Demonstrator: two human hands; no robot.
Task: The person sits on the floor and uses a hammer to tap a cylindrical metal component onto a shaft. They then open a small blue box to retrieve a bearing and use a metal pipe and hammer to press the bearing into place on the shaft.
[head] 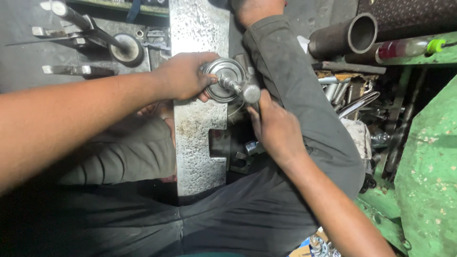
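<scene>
Round metal part — on pitted steel block

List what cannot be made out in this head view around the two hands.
- Back of the round metal part: hidden by the left hand.
- What the right hand grips: covered by its own fingers.
- Items in the tool pile: too dark and cluttered.
- Grey metal block: far end cut off by the top edge.
</scene>
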